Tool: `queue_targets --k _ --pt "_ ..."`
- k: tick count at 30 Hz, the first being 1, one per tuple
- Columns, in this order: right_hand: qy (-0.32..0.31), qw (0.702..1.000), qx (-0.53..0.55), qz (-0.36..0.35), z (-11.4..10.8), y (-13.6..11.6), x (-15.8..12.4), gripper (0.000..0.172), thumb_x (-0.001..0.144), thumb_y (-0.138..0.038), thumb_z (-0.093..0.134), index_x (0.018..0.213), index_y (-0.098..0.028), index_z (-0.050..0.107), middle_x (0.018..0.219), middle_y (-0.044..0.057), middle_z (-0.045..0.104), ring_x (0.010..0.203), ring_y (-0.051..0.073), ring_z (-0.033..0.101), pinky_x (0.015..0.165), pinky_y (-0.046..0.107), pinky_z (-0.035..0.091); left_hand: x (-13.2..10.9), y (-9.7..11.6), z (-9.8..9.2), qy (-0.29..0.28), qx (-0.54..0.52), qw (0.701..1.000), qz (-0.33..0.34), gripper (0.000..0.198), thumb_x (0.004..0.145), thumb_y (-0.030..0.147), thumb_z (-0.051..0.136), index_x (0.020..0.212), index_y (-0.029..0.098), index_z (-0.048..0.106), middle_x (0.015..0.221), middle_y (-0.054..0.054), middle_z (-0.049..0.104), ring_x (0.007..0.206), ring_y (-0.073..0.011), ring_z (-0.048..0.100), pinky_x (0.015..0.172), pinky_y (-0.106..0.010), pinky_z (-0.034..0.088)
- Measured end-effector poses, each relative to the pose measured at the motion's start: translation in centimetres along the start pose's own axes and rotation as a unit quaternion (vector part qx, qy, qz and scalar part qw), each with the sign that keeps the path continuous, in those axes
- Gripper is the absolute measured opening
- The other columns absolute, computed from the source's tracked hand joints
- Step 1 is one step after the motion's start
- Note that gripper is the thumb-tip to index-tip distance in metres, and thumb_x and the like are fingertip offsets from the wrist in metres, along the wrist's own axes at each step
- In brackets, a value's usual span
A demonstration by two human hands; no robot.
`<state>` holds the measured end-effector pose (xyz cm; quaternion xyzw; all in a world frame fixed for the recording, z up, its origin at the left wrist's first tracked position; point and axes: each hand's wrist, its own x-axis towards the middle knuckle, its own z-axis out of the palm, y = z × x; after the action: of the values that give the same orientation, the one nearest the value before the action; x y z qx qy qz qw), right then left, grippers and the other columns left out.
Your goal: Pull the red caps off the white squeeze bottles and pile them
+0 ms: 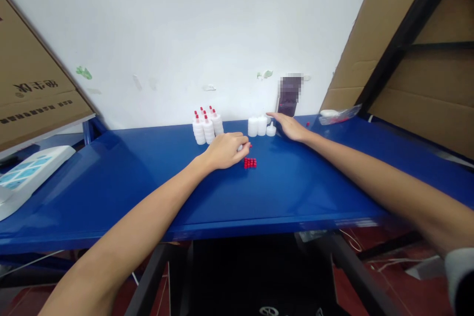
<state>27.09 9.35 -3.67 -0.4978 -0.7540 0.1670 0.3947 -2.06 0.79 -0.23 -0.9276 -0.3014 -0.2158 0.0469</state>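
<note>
Holding, left hand (226,151): grip closed round white piece (240,147), red tip (251,145) rightward
Right hand (292,128): beside white bottles (256,127) — hold unclear

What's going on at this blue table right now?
A person is handling small white bottle parts. The left hand holds a white piece with a red tip showing, just above a cluster of red caps. The right hand reaches in by the white containers and a nozzle top; whether it grips anything isn't clear. Bottles with red tips stand grouped beyond the left hand.
</note>
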Motion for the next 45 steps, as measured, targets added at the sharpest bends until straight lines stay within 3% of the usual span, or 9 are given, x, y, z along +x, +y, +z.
queue_targets --k 10,16,20,24,27,32,37,41,45 --pt "-0.007 1.0 -0.008 0.007 0.4 0.6 0.4 0.06 0.103 -0.062 0.03 0.114 -0.025 0.076 0.14 0.006 0.067 0.139 0.03 0.054 0.122 0.05 0.031 0.0 -0.2 0.1 -0.007 -0.004 1.0 -0.002 0.036 0.099 0.03 0.04 0.074 0.017 0.063 0.078 -0.006 0.066 0.067 -0.016 0.056 0.063 -0.03 0.038" --pt "-0.043 0.994 0.039 0.093 0.3 0.8 1.4 0.07 0.098 -0.074 0.029 0.099 -0.026 0.081 0.138 0.006 0.069 0.144 0.035 0.047 0.125 0.053 0.026 0.0 -0.2 0.1 -0.009 -0.005 1.0 -0.002 0.036 0.099 0.03 0.04 0.074 0.017 0.063 0.077 -0.006 0.065 0.066 -0.016 0.055 0.063 -0.03 0.038" --pt "0.024 0.988 0.101 0.111 0.3 1.3 1.5 0.061 0.1 -0.065 0.037 0.087 -0.022 0.079 0.12 0.01 0.077 0.127 0.034 0.063 0.117 0.055 0.039 0.0 -0.2 0.1 -0.008 -0.008 1.0 -0.001 0.036 0.099 0.03 0.04 0.073 0.017 0.062 0.077 -0.006 0.065 0.067 -0.0161 0.055 0.063 -0.03 0.038" --pt "0.16 0.957 0.19 0.153 0.3 1.2 1.0 0.038 0.093 -0.05 0.058 0.083 -0.016 0.073 0.102 0.015 0.079 0.091 0.028 0.076 0.083 0.044 0.061 -0.1 -0.2 0.1 -0.009 -0.012 1.0 -0.001 0.037 0.1 0.03 0.04 0.073 0.017 0.061 0.079 -0.006 0.066 0.066 -0.0156 0.055 0.063 -0.029 0.038" --pt "0.195 0.951 0.186 0.153 0.1 0.8 0.4 0.033 0.082 -0.047 0.072 0.087 -0.015 0.071 0.093 0.015 0.078 0.079 0.026 0.075 0.064 0.035 0.061 -0.1 -0.3 0.1 -0.008 -0.011 1.0 -0.002 0.037 0.1 0.031 0.04 0.073 0.017 0.062 0.079 -0.006 0.067 0.067 -0.0158 0.056 0.062 -0.029 0.037" --pt "0.254 0.954 0.076 0.141 0.0 0.7 0.0 0.034 0.067 -0.041 0.082 0.087 -0.017 0.067 0.081 0.009 0.074 0.077 0.025 0.071 0.07 0.037 0.057 -0.1 -0.4 0.2 -0.018 -0.017 1.0 -0.004 0.037 0.1 0.032 0.039 0.073 0.017 0.059 0.08 -0.005 0.066 0.067 -0.0156 0.055 0.064 -0.03 0.037" --pt "0.25 0.958 0.096 0.104 0.3 1.2 0.3 0.06 0.066 -0.035 0.08 0.118 -0.022 0.055 0.081 0.0 0.069 0.073 0.02 0.065 0.073 0.036 0.054 -0.1 -1.0 0.4 -0.023 -0.025 0.999 -0.015 0.036 0.099 0.031 0.039 0.071 0.017 0.056 0.078 -0.005 0.064 0.067 -0.0156 0.054 0.063 -0.03 0.036" --pt "0.198 0.96 0.151 0.126 0.2 1.0 0.2 0.034 0.072 -0.03 0.071 0.103 -0.021 0.062 0.075 0.001 0.064 0.07 0.021 0.064 0.071 0.037 0.053 -0.2 -1.7 0.4 -0.027 -0.026 0.999 -0.03 0.037 0.099 0.033 0.038 0.07 0.018 0.053 0.075 -0.005 0.061 0.067 -0.016 0.052 0.062 -0.031 0.034" --pt "0.223 0.955 0.166 0.108 0.4 0.1 0.0 0.025 0.064 -0.021 0.071 0.085 -0.023 0.057 0.08 0.001 0.063 0.075 0.02 0.062 0.074 0.036 0.053 -0.2 -2.1 0.6 -0.032 -0.03 0.998 -0.04 0.036 0.099 0.034 0.038 0.071 0.018 0.054 0.076 -0.005 0.063 0.067 -0.0165 0.053 0.062 -0.031 0.035"
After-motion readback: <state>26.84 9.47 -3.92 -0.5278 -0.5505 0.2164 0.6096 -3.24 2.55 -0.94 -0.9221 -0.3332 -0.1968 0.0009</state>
